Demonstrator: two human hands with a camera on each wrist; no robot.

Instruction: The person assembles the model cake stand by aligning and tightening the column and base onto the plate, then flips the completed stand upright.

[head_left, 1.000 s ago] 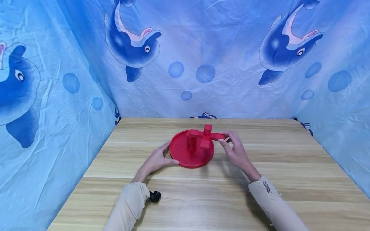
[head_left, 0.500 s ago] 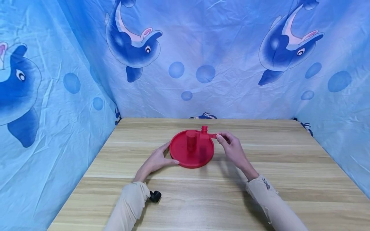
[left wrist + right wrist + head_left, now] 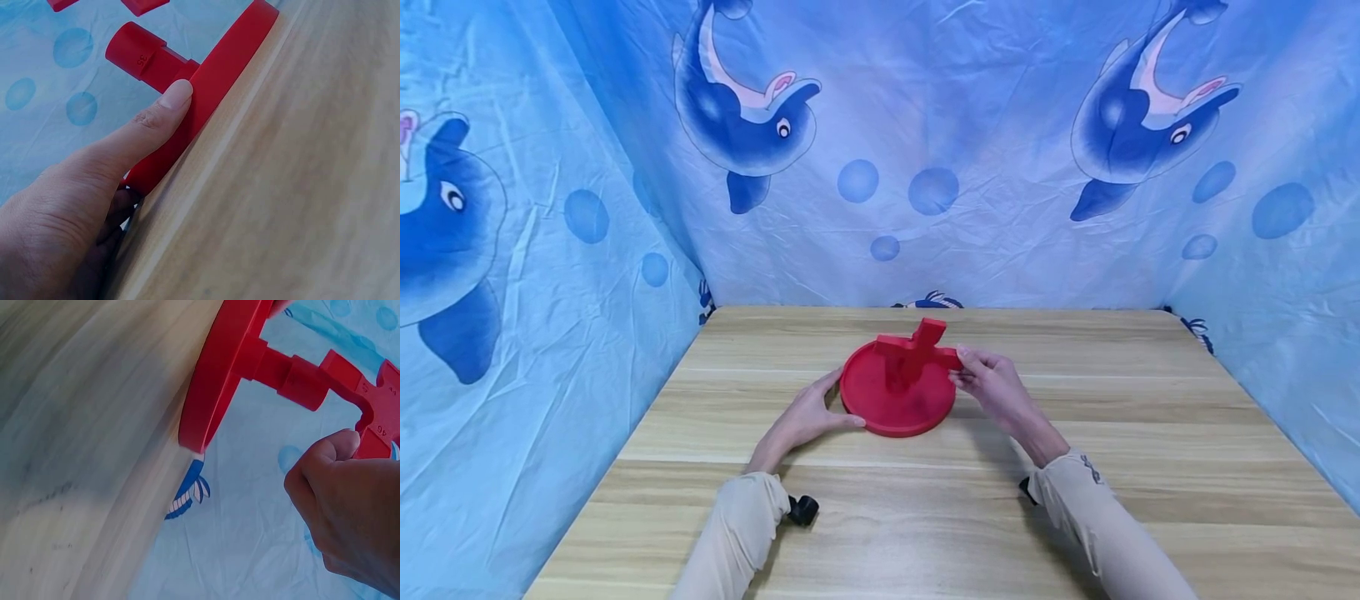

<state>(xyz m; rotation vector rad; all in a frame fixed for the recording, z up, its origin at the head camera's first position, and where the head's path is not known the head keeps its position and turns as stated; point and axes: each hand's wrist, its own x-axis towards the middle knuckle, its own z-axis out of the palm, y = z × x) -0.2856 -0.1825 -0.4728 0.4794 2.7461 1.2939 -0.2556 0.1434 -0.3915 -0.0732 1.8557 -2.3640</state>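
A round red base with a raised rim lies on the table, and a short red post stands up from its middle. My left hand holds the base by its left side, with the thumb against the rim. My right hand pinches one arm of a red cross-shaped piece, held tilted above the base. In the head view the cross covers much of the post. In the right wrist view part of the cross overlaps the post's top; I cannot tell whether they touch.
The wooden table extends around the base. A blue curtain with dolphins hangs behind the table and along its sides. A black wrist device shows at the left sleeve, and part of another at the right.
My right hand has shifted slightly left and turned the cross-shaped piece, first edge-on, then tilted with one arm pointing up. My left hand and the base have stayed in place.
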